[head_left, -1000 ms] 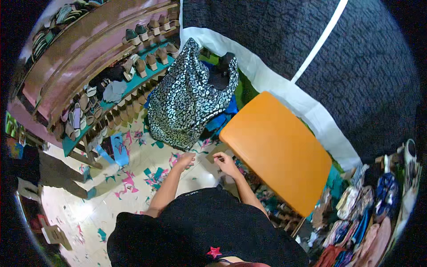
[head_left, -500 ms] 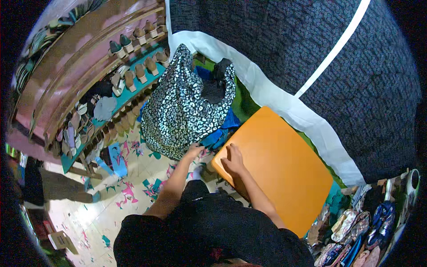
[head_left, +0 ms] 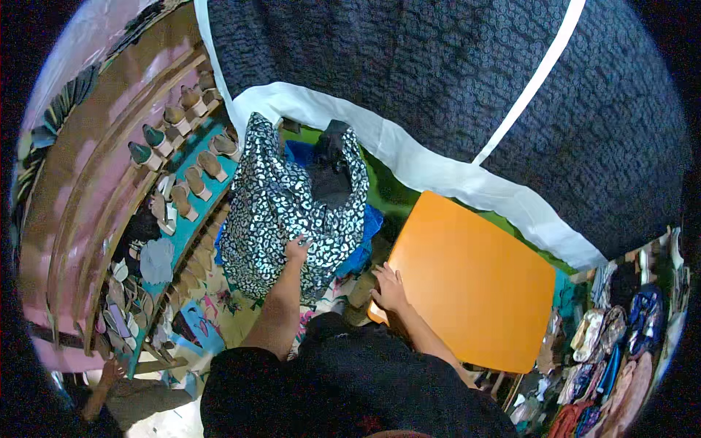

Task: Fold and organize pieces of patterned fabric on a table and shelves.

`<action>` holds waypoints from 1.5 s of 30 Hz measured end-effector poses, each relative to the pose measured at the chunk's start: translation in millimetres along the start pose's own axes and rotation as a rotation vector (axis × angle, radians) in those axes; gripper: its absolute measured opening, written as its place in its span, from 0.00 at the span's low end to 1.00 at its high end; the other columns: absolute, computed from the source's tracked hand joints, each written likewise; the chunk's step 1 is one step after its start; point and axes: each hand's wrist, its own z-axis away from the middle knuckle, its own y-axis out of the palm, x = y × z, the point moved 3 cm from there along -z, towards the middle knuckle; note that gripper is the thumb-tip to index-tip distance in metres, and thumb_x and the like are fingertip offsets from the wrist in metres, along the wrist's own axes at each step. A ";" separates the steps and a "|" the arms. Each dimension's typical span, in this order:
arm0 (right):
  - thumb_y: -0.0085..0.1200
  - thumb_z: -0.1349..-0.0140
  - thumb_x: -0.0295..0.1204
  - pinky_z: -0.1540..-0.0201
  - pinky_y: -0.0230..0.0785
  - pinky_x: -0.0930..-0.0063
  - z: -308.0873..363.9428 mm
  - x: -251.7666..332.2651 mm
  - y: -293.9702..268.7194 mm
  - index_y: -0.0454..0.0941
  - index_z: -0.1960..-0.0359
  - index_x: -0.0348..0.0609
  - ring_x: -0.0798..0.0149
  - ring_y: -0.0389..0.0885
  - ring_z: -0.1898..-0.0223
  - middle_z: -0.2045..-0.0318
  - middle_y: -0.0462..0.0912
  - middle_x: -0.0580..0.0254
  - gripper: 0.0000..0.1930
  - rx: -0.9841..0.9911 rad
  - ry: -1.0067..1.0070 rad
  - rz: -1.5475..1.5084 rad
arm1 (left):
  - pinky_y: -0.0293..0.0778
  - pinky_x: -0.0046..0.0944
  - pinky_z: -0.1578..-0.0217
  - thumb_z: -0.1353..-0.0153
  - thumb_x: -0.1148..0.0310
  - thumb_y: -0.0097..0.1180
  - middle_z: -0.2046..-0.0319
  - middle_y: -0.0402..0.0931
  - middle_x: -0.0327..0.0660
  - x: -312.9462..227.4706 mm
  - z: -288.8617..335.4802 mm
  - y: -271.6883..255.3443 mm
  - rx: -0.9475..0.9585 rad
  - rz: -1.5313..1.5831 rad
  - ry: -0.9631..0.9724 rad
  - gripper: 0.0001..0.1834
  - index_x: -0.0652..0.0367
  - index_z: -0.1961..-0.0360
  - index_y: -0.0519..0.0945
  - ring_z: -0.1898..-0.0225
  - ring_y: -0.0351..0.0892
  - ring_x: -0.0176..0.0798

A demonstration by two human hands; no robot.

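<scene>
My left hand (head_left: 296, 250) is at the front of a large dark cloth (head_left: 255, 219) with a silvery leopard print, its fingers closed on the fabric. The cloth bulges like a full sack, and what it covers is hidden. Blue material (head_left: 358, 260) shows beneath its right side. My right hand (head_left: 391, 288) lies on the near left corner of a smooth orange tabletop (head_left: 475, 285), fingers spread. A black bundle (head_left: 332, 179) sits in the opening at the cloth's top.
A shelf with a teal surface (head_left: 175, 252) at left carries several heeled shoes and loose shoe parts. Folded fabrics (head_left: 606, 343) are piled at right. A dark patterned curtain (head_left: 409, 80) with a white border hangs behind. Another person's arm (head_left: 106, 383) shows at lower left.
My left hand has gone from the cloth's lower edge up onto its front. My right hand stays at the tabletop's corner. The view has turned, and a person's arm shows at lower left.
</scene>
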 end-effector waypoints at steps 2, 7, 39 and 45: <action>0.52 0.54 0.35 0.41 0.38 0.49 -0.4 1.3 1.0 0.63 0.51 0.44 0.55 0.46 0.39 0.46 0.60 0.57 0.26 -0.013 0.056 0.003 | 0.70 0.41 0.63 0.61 0.56 0.63 0.68 0.76 0.45 -11.9 4.2 -4.4 -0.337 -0.449 0.153 0.19 0.47 0.65 0.80 0.67 0.75 0.44; 0.52 0.55 0.36 0.40 0.38 0.50 -9.6 7.8 12.8 0.65 0.52 0.45 0.56 0.47 0.39 0.47 0.62 0.60 0.25 -0.043 0.038 0.013 | 0.71 0.41 0.70 0.60 0.57 0.63 0.70 0.77 0.42 -17.9 18.1 -53.7 -0.385 -0.368 0.120 0.15 0.50 0.70 0.81 0.71 0.75 0.43; 0.68 0.77 0.24 0.51 0.62 0.59 -150.7 82.2 -29.1 0.35 0.40 0.59 0.37 0.60 0.50 0.43 0.39 0.39 0.61 0.020 -0.042 -0.331 | 0.65 0.38 0.73 0.52 0.68 0.57 0.81 0.73 0.43 -139.6 193.5 -81.9 -0.328 0.061 0.882 0.09 0.63 0.77 0.74 0.77 0.72 0.45; 0.52 0.60 0.18 0.55 0.65 0.59 -156.3 92.4 -71.2 0.61 0.50 0.56 0.39 0.70 0.59 0.42 0.44 0.48 0.31 -0.178 -0.052 -0.257 | 0.66 0.39 0.72 0.56 0.67 0.59 0.83 0.73 0.42 -170.2 226.0 -75.5 -0.216 -0.086 1.117 0.08 0.60 0.81 0.75 0.79 0.72 0.44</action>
